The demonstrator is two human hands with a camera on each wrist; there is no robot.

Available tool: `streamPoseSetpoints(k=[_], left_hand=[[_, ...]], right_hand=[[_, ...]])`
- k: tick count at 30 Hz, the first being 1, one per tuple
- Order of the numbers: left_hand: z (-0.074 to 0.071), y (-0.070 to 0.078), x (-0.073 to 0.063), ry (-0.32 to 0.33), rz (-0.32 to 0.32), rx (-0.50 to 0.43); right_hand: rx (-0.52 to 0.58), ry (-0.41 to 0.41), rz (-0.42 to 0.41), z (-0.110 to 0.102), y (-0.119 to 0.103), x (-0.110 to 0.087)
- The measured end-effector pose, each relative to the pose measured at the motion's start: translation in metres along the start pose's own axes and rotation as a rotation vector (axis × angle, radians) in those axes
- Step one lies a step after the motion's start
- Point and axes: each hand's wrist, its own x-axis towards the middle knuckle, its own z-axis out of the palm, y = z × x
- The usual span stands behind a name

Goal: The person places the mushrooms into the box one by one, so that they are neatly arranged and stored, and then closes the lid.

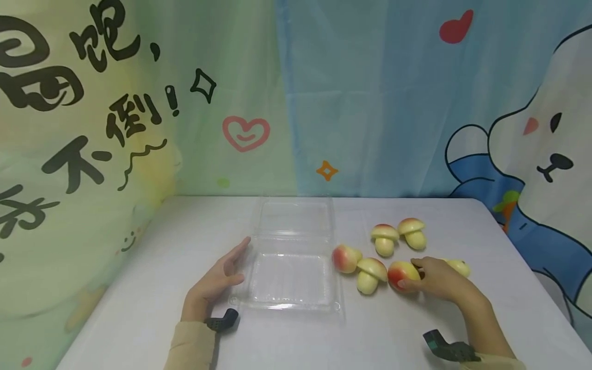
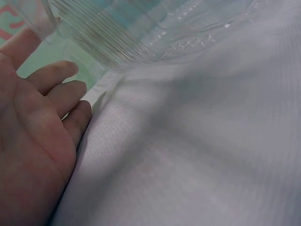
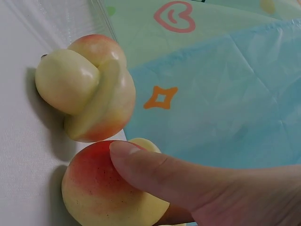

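In the head view, a clear plastic clamshell box (image 1: 296, 307) lies with its lid folded back on the white table. My left hand (image 1: 215, 280) is at the box's left side, fingers extended and loosely bent; the left wrist view has a fingertip (image 2: 33, 37) right at the plastic wall. On the right, my right hand (image 1: 437, 280) grips a toy mushroom (image 1: 402, 275) with a red and yellow cap. The thumb (image 3: 136, 165) presses on that cap, while the other fingers are mostly hidden. Another toy mushroom (image 3: 70, 82) sits just beyond it in the right wrist view.
More toy mushrooms lie around the right hand: one (image 1: 346, 258) by the box's right edge, two (image 1: 385, 239) farther back, and one (image 1: 458, 267) partly behind the hand. A printed curtain (image 1: 370, 103) hangs behind the table (image 1: 361, 339).
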Motion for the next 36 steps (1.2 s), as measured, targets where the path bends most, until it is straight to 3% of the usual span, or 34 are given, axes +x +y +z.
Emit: streamPoseSetpoints(k=[17, 36], left_hand=[[-0.003, -0.002, 0.003, -0.039, 0.020, 0.010], [-0.004, -0.005, 0.001, -0.021, 0.015, 0.005]], right_hand=[[0.002, 0.010, 0.074, -0.007, 0.000, 0.003], [-0.001, 0.207, -0.009, -0.013, -0.011, -0.004]])
